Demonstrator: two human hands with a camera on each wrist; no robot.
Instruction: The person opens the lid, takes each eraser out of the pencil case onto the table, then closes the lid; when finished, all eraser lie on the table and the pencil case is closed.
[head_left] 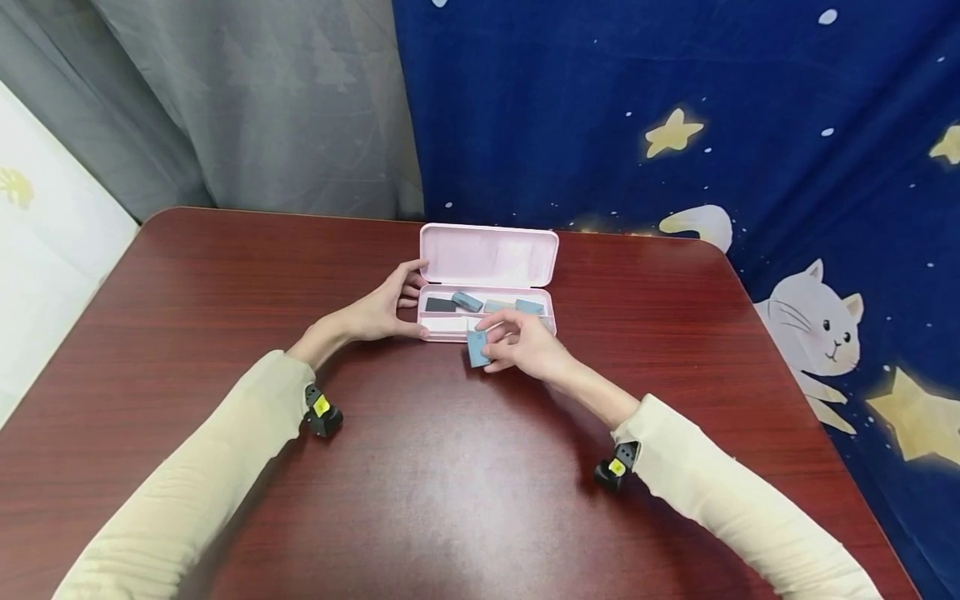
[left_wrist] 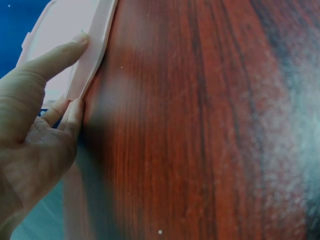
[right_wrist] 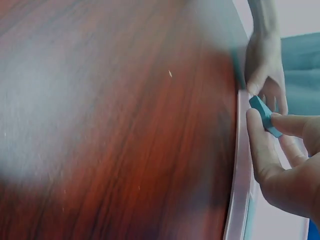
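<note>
While an open pink rectangular case (head_left: pixel 487 254) is gripped wide by the left hand (head_left: pixel 375 315), a flat blue block (head_left: pixel 476 350) is pinched near the case's front edge by the right hand (head_left: pixel 528 346), seemingly mid-transfer; careful alignment seems needed next.

The desk (head_left: pixel 450 475) looks like wood, dark-grained and glossy, with a broad pale glare. The pink case (head_left: pixel 487 256) looks like smooth plastic with a faint sheen; the held blue block (head_left: pixel 476 352) appears matt and smooth-faced. The grey curtain (head_left: pixel 285 108) and blue printed curtain (head_left: pixel 525 108) are matt cloth, the cream sleeves (head_left: pixel 225 458) wrinkled fabric.
</note>
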